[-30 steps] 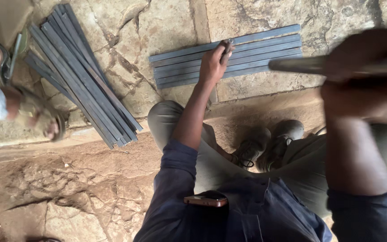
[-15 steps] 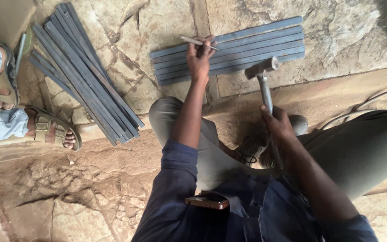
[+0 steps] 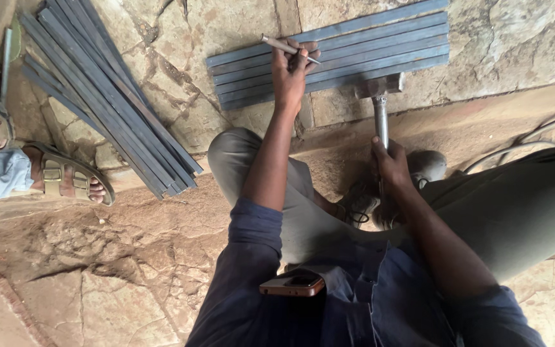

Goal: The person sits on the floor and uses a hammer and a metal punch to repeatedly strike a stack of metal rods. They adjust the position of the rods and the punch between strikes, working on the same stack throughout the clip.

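Note:
My left hand (image 3: 292,69) holds a thin metal punch (image 3: 288,47) and rests over a flat row of grey steel bars (image 3: 354,48) lying side by side on the stone floor. My right hand (image 3: 390,164) grips the metal handle of a hammer (image 3: 379,96). The hammer's head sits against the near edge of the bars, to the right of my left hand. I am squatting, with my knees and shoes below the bars.
A second bundle of long grey steel bars (image 3: 104,96) lies diagonally at the left. Another person's sandalled feet (image 3: 65,180) stand at the far left edge. A phone (image 3: 291,283) pokes out of my shirt pocket. A cable (image 3: 521,144) runs along the ground at right.
My right hand has come down with the hammer from a raised position until its head reached the bars' near edge. My left hand picked up the punch and stays on the bars.

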